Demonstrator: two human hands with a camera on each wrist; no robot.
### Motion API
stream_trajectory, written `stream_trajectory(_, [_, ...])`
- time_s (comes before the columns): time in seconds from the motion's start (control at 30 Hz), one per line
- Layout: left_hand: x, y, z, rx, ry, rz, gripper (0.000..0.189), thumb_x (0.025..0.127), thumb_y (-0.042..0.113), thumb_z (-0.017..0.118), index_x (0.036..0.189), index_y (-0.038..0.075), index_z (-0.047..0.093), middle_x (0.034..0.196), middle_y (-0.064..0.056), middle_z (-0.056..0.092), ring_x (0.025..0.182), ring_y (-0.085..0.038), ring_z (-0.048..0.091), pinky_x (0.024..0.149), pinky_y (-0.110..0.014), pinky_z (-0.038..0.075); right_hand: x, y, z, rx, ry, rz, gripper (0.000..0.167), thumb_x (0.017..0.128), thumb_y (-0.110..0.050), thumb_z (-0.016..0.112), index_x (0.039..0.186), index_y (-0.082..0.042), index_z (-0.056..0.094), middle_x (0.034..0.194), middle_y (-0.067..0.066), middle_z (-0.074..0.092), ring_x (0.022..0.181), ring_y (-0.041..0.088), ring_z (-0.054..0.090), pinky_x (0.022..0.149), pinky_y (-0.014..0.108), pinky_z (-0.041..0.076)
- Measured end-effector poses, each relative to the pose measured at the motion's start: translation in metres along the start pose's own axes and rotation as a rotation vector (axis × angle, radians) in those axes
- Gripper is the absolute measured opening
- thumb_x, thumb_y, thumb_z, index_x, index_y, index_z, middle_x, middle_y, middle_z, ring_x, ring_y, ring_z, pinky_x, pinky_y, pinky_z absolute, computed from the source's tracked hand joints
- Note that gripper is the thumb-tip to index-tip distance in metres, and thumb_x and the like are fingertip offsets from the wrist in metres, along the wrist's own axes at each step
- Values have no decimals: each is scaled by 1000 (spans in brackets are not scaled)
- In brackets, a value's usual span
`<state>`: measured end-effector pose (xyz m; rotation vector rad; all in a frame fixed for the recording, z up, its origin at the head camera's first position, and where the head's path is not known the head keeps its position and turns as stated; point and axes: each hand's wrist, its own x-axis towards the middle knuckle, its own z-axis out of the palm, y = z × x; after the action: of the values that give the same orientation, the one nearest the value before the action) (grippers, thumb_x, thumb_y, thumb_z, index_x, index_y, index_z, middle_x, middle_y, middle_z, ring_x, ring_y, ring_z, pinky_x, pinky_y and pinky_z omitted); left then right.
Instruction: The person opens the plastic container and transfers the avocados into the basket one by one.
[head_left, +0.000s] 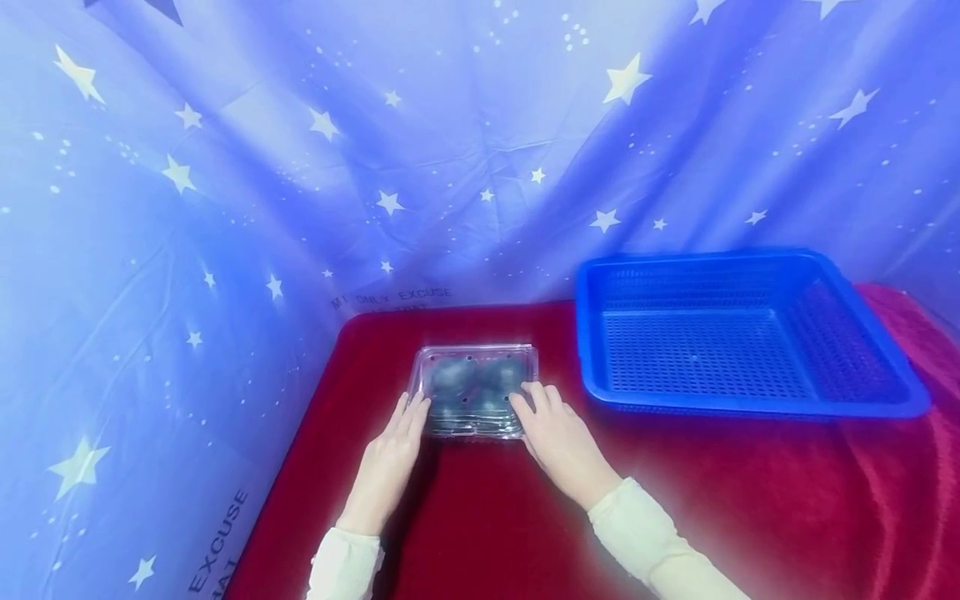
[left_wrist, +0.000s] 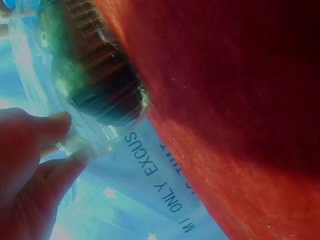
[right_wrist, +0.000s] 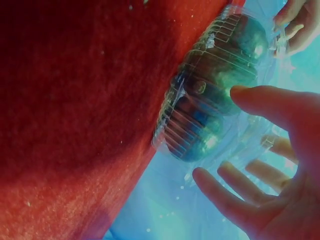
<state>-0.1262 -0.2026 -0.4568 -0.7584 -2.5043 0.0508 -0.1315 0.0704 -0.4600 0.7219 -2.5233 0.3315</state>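
Observation:
A clear plastic clamshell box [head_left: 476, 392] sits on the red cloth, with several rounded dark green things [right_wrist: 240, 65] inside; their kind is blurred by the plastic. At the box's left side, my left hand [head_left: 390, 467] pinches the rim between thumb and fingers, as the left wrist view shows. My right hand [head_left: 562, 442] is at the opposite side, its fingers spread and fairly straight. In the right wrist view the right thumb [right_wrist: 270, 102] lies over the lid; whether it touches is hard to tell. Ribbed walls form the box's near side.
Right of the box stands a blue plastic basket [head_left: 693, 407] with a perforated base. Red cloth [head_left: 480, 517] covers the table. Behind and to the left hangs a blue curtain [head_left: 465, 225] with white stars and printed lettering, close to the table's edge.

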Motion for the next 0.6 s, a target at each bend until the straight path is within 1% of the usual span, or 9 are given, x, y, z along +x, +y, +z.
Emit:
stream_trajectory(0.07, [0,1,1,16,-10,0,69,74,-18,75,138,-2,53,139,-18,57,130,-34,54,79,-39,59,-1,0,0,-6,4,1,56,77,-12,82,125,-5,54,119,17,54,96,29,54,65,30,57])
stream_trajectory(0.17, [1,3,2,37,-3,1,68,73,-18,75,136,-3,55,137,-19,59,128,-35,56,77,-39,59,-1,0,-1,-6,-3,1,55,77,-11,82,125,-5,54,121,17,54,99,30,54,65,30,57])
stream_trajectory(0.27, [3,4,3,43,32,10,63,72,-17,77,131,-4,58,132,-20,62,123,-36,59,75,-39,60,-2,-1,-1,-13,-25,-1,56,77,-4,82,125,-5,54,123,19,53,101,31,54,65,30,57])
stream_trajectory(0.4, [7,4,6,35,83,2,61,69,-7,85,125,-4,62,127,-20,65,118,-38,62,76,-41,60,-3,-2,0,-24,-45,-7,61,74,7,81,127,-3,52,125,21,52,102,32,53,66,31,58])
stream_trajectory(0.5, [9,4,8,24,108,-15,63,65,0,90,123,-3,64,126,-19,66,117,-38,63,75,-41,60,-3,-2,0,-23,-44,-4,63,72,11,79,128,-3,51,127,21,51,104,32,53,68,33,58])
stream_trajectory(0.6, [10,4,10,-2,128,-31,63,64,-1,89,122,-3,64,124,-19,67,115,-39,64,74,-42,60,-3,-1,0,-21,-40,-3,64,72,13,79,128,-4,51,128,21,51,106,33,53,69,33,58])
